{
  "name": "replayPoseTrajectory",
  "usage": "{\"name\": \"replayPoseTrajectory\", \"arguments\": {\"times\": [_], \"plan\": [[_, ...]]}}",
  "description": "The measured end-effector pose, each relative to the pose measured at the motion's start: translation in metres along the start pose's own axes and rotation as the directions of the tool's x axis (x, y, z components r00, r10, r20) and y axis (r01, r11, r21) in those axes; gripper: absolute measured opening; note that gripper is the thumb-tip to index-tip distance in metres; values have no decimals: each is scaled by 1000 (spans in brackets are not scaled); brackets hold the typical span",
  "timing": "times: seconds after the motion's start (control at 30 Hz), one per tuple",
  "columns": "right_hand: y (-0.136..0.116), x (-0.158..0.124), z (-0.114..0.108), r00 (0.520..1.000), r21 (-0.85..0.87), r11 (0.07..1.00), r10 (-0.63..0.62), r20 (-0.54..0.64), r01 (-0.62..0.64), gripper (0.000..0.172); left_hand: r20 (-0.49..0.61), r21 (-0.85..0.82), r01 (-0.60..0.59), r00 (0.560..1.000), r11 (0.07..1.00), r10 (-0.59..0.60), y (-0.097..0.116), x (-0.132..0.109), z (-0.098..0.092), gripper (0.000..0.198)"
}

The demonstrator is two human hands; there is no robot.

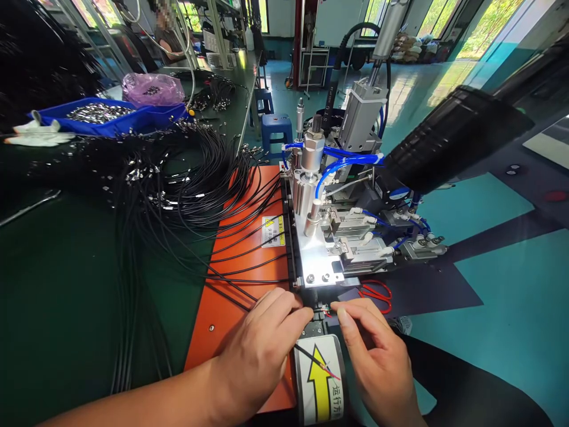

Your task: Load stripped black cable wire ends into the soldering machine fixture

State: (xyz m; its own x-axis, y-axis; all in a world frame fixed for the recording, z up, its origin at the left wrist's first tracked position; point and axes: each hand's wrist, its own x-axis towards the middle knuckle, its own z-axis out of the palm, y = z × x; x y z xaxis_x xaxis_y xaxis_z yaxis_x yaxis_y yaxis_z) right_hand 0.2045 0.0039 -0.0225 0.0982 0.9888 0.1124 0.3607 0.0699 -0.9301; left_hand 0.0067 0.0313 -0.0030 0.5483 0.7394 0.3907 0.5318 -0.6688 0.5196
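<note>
My left hand (267,338) is closed over black cables at the front of the metal press machine (317,261). One black cable (306,354) comes out under its fingers, its stripped end showing thin red and pale wires. That end lies across a white label (320,382) with a yellow arrow. Between my hands is a small dark fixture (318,314) with a bit of metal and red wire at it. My right hand (377,350) pinches thumb and forefinger together at the fixture's right side. Whatever is between those fingertips is too small to make out.
An orange plate (200,338) carries several cables into the machine. Bundled black cables (200,172) lie on the dark green table (57,296). Blue trays (106,121) hold small metal parts. A black lamp-like tube (457,136) hangs at right; red-handled scissors (377,296) lie behind my right hand.
</note>
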Motion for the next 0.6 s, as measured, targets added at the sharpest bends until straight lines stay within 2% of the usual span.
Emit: {"name": "replayPoseTrajectory", "arguments": {"times": [0.27,0.43,0.6], "plan": [[-4,5,1,992,11,992,126,11,-126,21,15,7,3,1000,1000,-4,1,-1,-1,28],[-8,12,5,936,95,931,349,55,-353,29,17,-5,7,1000,1000,-7,-1,-2,0,28],[-11,15,8,917,114,911,385,107,-396,33,18,-2,6,1000,1000,-6,-1,0,0,28]]}}
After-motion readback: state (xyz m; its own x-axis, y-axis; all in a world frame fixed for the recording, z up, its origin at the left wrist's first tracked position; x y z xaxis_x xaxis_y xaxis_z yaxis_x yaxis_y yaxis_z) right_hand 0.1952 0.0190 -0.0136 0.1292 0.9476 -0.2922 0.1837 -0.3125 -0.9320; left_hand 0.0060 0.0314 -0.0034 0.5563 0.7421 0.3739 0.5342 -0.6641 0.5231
